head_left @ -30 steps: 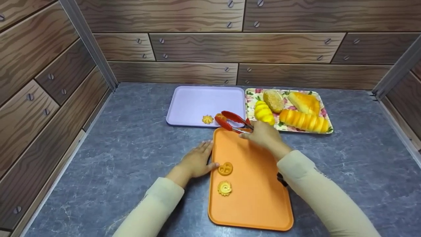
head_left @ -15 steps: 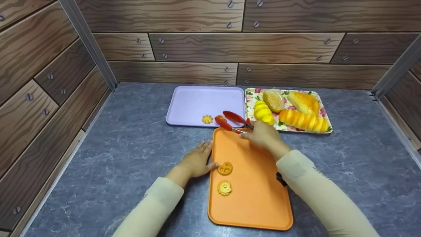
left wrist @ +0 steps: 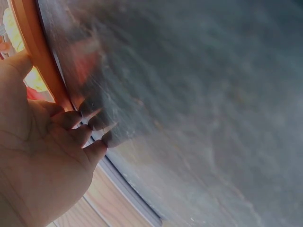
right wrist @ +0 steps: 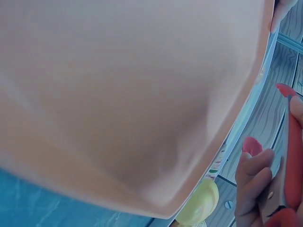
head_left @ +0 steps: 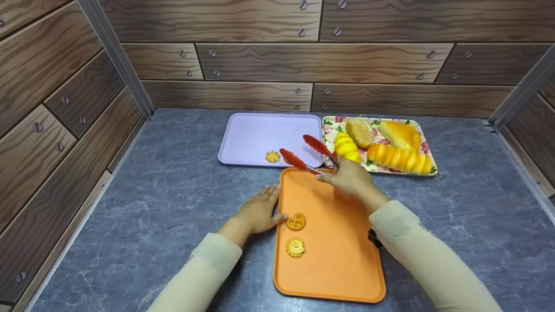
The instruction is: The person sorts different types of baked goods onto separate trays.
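My right hand (head_left: 353,175) grips a pair of red-tipped metal tongs (head_left: 295,159) over the near right part of the lilac tray (head_left: 260,130). The tongs' tips stand wide apart with nothing seen between them. Just left of the tips lies a small star-shaped cookie (head_left: 272,157); a second one may be hidden behind the left tip. My left hand (head_left: 256,212) rests on the tabletop against the left edge of the orange tray (head_left: 338,251), its thumb over the rim. Near that thumb a pretzel-shaped cookie (head_left: 296,221) lies on the orange tray, with a round scalloped cookie (head_left: 295,247) below it.
Behind my right hand stands a floral tray (head_left: 427,151) bearing a sesame bun (head_left: 359,133), a yellow spiral bread (head_left: 347,147), a triangular pastry (head_left: 401,135) and a long ridged bread (head_left: 399,159). Wood-patterned panels (head_left: 260,63) wall in the back and sides.
The tongs' tips have spread apart, the far one shifting up and right. The orange cookie seen between them earlier no longer shows there. My left hand has stayed put.
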Tool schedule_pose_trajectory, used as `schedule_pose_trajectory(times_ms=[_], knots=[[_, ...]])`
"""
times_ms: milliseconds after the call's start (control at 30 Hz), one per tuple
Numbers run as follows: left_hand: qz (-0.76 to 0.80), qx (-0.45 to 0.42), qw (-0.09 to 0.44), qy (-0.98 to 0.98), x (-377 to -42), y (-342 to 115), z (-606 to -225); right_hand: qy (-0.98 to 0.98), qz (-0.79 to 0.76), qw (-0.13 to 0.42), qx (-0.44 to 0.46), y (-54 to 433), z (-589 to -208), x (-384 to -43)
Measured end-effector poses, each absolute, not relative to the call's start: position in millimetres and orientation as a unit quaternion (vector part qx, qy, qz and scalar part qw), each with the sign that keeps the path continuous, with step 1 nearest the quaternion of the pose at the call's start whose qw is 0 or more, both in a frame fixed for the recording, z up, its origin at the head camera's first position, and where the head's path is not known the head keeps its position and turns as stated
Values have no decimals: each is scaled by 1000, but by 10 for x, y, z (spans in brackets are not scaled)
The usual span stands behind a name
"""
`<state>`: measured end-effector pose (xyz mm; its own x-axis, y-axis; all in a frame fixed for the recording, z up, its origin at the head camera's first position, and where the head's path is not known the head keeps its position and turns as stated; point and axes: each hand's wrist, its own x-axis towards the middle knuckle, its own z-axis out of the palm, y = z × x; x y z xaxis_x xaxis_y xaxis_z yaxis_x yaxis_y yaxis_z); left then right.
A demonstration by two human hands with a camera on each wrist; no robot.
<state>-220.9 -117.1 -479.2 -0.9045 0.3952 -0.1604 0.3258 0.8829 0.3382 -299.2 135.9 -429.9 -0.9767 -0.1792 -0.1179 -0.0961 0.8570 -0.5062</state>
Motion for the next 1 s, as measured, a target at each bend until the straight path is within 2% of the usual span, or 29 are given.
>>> schedule_pose_trajectory(times_ms=[233, 633, 1000], knots=[[156, 182, 117, 964, -2203, -1169, -4793, 955, -275, 77, -79, 1418, -4302, -2979], [152, 186, 112, 964, -2213, -1161, -4800, 952, -285, 24, -107, 1589, -4353, -2896], [159, 190, 109, 963, -2198, -1169, -4792, 954, -273, 20, -123, 1783, -4394, -2719]])
